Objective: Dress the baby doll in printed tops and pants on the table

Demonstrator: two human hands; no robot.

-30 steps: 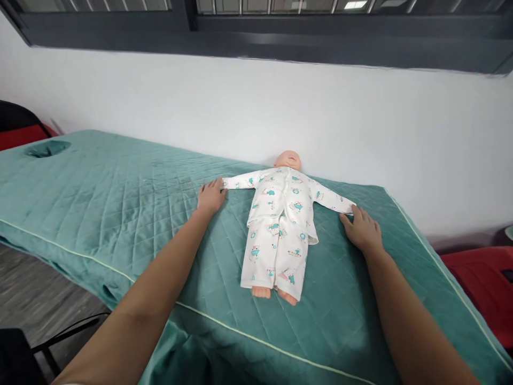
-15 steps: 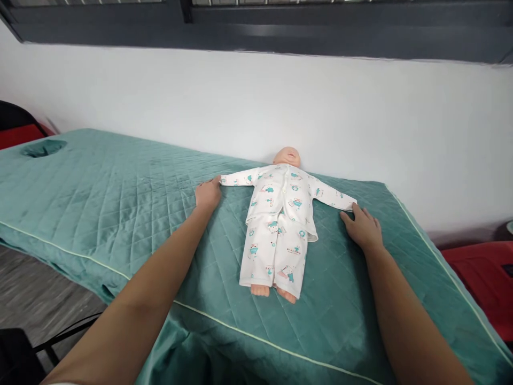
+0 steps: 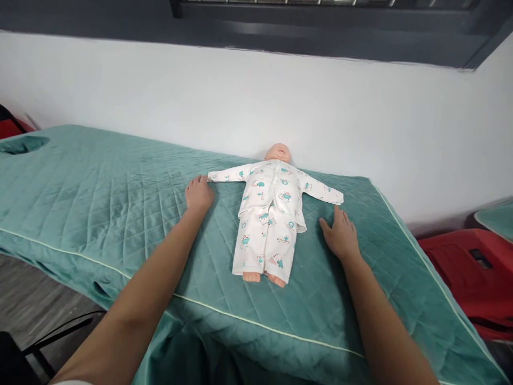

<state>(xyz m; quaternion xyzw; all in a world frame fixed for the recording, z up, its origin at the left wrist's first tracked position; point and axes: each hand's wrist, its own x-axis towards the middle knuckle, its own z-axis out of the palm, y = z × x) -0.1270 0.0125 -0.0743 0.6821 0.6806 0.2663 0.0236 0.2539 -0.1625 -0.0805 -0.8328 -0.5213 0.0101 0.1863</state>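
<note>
A baby doll (image 3: 278, 152) lies on its back on a green quilted bed cover (image 3: 132, 198), arms spread and feet toward me. It wears a white printed long-sleeved top (image 3: 272, 187) and matching trousers (image 3: 264, 240); its bare toes show below the hems. My left hand (image 3: 199, 193) rests on the cover beside the cuff of the sleeve on the left, fingers extended; whether they touch the cuff is hard to see. Just below the cuff on the right lies my right hand (image 3: 341, 233), open, its thumb apart from the fingers and nothing in it.
Behind the bed rises a white wall (image 3: 160, 96) under a dark window frame (image 3: 264, 32). A red chair or case (image 3: 468, 267) stands beyond the bed's right edge. The cover has a round hole (image 3: 24, 144) at far left. A black metal-framed object (image 3: 16, 358) is at lower left.
My right hand has come off the right cuff and drawn slightly down and away. The left fingers have eased off the left cuff. My view has shifted a little to the right.
</note>
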